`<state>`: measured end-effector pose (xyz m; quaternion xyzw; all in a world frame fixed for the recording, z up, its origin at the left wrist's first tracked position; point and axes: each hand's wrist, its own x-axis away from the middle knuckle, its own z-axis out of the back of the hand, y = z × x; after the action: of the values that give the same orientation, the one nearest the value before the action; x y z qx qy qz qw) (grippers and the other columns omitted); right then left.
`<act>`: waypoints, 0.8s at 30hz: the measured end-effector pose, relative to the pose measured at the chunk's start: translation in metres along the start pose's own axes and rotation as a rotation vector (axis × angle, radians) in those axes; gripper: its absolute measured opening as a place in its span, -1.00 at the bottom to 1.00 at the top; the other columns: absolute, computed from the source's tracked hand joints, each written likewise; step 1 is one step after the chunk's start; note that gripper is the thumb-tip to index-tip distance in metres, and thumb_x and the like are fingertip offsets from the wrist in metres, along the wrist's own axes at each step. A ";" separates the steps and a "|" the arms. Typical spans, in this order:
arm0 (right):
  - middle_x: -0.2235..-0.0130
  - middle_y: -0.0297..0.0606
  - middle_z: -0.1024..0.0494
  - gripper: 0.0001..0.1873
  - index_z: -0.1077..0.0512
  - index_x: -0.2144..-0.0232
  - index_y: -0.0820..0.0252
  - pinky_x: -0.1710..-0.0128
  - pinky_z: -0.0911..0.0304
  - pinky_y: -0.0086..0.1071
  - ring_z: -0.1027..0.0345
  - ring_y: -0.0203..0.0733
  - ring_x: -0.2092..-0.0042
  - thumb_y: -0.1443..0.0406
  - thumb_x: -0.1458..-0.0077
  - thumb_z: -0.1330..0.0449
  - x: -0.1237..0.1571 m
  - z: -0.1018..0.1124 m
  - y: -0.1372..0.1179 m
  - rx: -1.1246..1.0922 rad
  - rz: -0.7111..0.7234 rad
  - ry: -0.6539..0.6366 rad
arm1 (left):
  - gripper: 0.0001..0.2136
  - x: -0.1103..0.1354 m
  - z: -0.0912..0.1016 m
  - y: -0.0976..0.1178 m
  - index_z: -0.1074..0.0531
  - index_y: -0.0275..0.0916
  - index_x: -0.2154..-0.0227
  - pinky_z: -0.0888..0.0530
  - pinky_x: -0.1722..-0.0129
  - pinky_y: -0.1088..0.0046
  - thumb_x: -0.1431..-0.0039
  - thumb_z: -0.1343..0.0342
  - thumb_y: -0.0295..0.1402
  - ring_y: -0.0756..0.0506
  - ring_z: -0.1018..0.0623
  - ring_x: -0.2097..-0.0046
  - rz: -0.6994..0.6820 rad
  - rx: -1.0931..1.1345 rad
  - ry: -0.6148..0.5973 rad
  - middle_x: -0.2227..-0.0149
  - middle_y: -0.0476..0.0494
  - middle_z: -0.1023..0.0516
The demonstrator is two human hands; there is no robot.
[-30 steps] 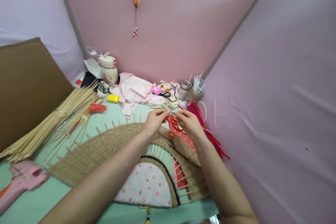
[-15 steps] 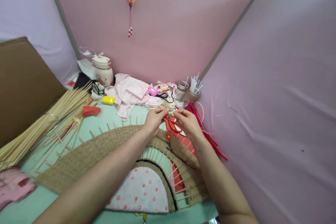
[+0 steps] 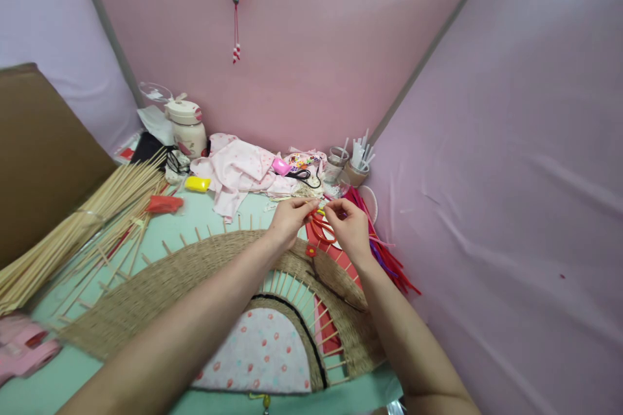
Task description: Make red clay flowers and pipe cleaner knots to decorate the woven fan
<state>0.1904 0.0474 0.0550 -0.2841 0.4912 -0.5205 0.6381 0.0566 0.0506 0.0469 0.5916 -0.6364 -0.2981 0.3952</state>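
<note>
My left hand is closed in a pinch above the far edge of a large woven fan-shaped piece. Close beside it, my right hand is pinched too, its fingertips almost meeting the left ones. A small yellow bit shows between the fingertips; what each hand grips is too small to make out. Just below the hands are red-orange loops like scissor handles. A small red square with a yellow centre and a dark twig shape sit on the weave.
Bundled thin sticks lie left, near a brown board. Behind are a cream bottle, pink patterned cloth, a yellow packet and a cup of white straws. Red and purple fuzzy strips lie right, beside the partition.
My view has shifted slightly. My fingers have moved a little near the yellow bit, both hands staying pinched close together. Purple strips now show by my right wrist.
</note>
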 end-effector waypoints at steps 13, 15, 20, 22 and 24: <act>0.47 -0.31 -0.45 -0.90 -0.40 0.50 0.13 0.35 -0.19 -0.36 -0.29 -0.21 0.41 0.34 -0.05 -0.15 0.002 -0.002 0.004 0.292 0.237 0.008 | -0.71 -0.003 0.004 -0.007 -0.62 -0.32 0.48 -0.34 0.43 0.52 0.36 -0.45 -0.31 0.05 -0.44 0.45 -0.024 -0.021 0.014 0.46 -0.12 -0.60; 0.46 -0.30 -0.45 -0.88 -0.40 0.51 0.14 0.34 -0.19 -0.36 -0.29 -0.21 0.40 0.34 -0.05 -0.14 0.002 -0.002 0.005 0.331 0.277 0.005 | -0.70 -0.003 0.005 -0.009 -0.62 -0.32 0.47 -0.33 0.44 0.53 0.36 -0.45 -0.30 0.05 -0.43 0.46 -0.029 -0.024 0.015 0.46 -0.11 -0.59; 0.46 -0.29 -0.48 -0.88 -0.42 0.52 0.16 0.33 -0.20 -0.36 -0.29 -0.23 0.41 0.33 -0.04 -0.14 0.002 -0.004 0.003 0.319 0.247 -0.010 | -0.73 -0.004 0.009 -0.010 -0.59 -0.35 0.53 -0.31 0.46 0.55 0.28 -0.43 -0.25 0.07 -0.42 0.48 -0.027 -0.008 -0.012 0.50 -0.08 -0.56; 0.47 -0.31 -0.50 -0.89 -0.44 0.51 0.17 0.36 -0.21 -0.38 -0.31 -0.24 0.43 0.31 -0.02 -0.16 -0.001 -0.004 0.005 0.257 0.184 -0.022 | -0.74 -0.007 0.009 -0.010 -0.57 -0.36 0.54 -0.32 0.46 0.56 0.24 -0.42 -0.26 0.08 -0.41 0.49 -0.012 0.010 -0.033 0.52 -0.07 -0.54; 0.48 -0.32 -0.52 -0.87 -0.46 0.49 0.18 0.39 -0.22 -0.40 -0.32 -0.25 0.46 0.27 -0.03 -0.17 -0.009 -0.003 0.009 0.219 0.146 -0.028 | -0.78 -0.017 0.007 -0.008 -0.56 -0.37 0.53 -0.32 0.47 0.58 0.18 -0.41 -0.31 0.09 -0.40 0.50 0.014 0.026 -0.059 0.52 -0.07 -0.52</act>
<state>0.1917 0.0594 0.0491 -0.1833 0.4419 -0.5192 0.7082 0.0547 0.0655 0.0338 0.5831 -0.6559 -0.3042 0.3704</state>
